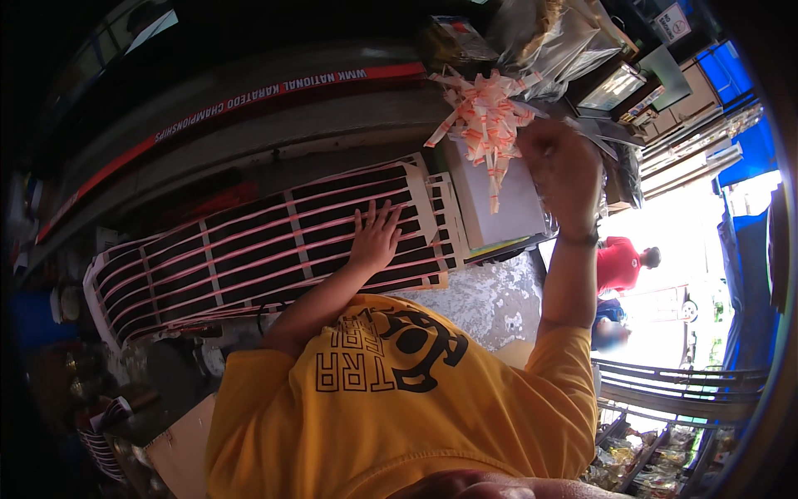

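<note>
Left hand (pixel 378 239): fingers spread flat on the striped panel (pixel 249 251), grasping nothing. Right hand (pixel 567 166): raised, blurred; grip cannot be determined. The ribbon cluster (pixel 484 121) is immediately left, above the white box (pixel 517 212).

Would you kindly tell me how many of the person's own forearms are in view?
2: the left forearm, its left grip spread on the striped panel; and the right forearm, its right grip raised beside the ribbon bunch. Neither is hidden.
</note>
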Demonstrator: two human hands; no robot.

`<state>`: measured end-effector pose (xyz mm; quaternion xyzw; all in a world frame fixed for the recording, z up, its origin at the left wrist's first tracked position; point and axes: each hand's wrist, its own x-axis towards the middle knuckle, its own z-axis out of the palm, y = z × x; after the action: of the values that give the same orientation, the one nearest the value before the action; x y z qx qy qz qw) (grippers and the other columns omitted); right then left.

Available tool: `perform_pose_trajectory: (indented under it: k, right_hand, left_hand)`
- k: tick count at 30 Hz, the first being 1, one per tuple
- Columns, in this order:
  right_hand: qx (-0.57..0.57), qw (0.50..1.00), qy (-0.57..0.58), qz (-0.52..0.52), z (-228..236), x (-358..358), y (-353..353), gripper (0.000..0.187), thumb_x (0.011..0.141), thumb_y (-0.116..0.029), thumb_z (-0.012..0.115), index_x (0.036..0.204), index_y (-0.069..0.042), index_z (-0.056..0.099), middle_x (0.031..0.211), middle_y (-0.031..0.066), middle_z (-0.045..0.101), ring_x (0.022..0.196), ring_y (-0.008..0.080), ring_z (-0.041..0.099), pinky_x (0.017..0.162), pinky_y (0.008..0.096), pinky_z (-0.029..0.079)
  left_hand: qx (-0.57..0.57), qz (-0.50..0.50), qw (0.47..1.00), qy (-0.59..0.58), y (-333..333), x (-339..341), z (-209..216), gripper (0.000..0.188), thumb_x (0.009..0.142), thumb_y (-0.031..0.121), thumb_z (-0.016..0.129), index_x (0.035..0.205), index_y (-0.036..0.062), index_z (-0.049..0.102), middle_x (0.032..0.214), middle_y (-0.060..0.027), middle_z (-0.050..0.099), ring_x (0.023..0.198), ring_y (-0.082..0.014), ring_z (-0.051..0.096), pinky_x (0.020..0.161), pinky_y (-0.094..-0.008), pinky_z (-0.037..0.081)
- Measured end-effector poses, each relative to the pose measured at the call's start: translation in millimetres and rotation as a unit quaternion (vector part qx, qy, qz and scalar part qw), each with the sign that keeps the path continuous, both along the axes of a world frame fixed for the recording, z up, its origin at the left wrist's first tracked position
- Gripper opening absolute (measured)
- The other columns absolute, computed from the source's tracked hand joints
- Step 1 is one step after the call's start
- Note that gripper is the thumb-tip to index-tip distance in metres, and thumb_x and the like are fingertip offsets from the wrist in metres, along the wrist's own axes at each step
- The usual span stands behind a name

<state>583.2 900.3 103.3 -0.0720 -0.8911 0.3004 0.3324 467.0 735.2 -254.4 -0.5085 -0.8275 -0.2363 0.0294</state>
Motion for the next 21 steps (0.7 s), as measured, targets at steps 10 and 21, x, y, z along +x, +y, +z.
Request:
perform_pose_trajectory:
  k: [10, 21]
  right_hand:
    - [-0.142, 0.938, -0.259, 0.184, -192.4, -43.1, -68.1, 0.014, 0.086, -0.013, 0.071, 0.097, -0.005, 0.069, 0.085, 0.0057, 0.067, 0.072, 0.0152, 0.062, 0.066, 0.0273, 0.049]
    - [-0.028, 0.977, -0.192, 0.088, -311.1, -195.4, -136.7, 0.039, 0.082, -0.02, 0.072, 0.118, -0.006, 0.065, 0.116, 0.019, 0.062, 0.106, 0.0355, 0.061, 0.092, 0.0441, 0.05]
  left_hand:
    - [0.193, -0.028, 0.947, -0.254, -65.3, -35.8, 42.2, 0.031, 0.093, 0.004, 0.054, 0.124, 0.0085, 0.06, 0.145, -0.0188, 0.046, 0.141, -0.0393, 0.034, 0.113, -0.0478, 0.035]
    - [0.019, 0.197, 0.98, -0.005, -154.8, -172.7, 25.2, 0.035, 0.087, 0.016, 0.064, 0.121, 0.0091, 0.061, 0.126, -0.0147, 0.054, 0.119, -0.0391, 0.05, 0.1, -0.0538, 0.041]
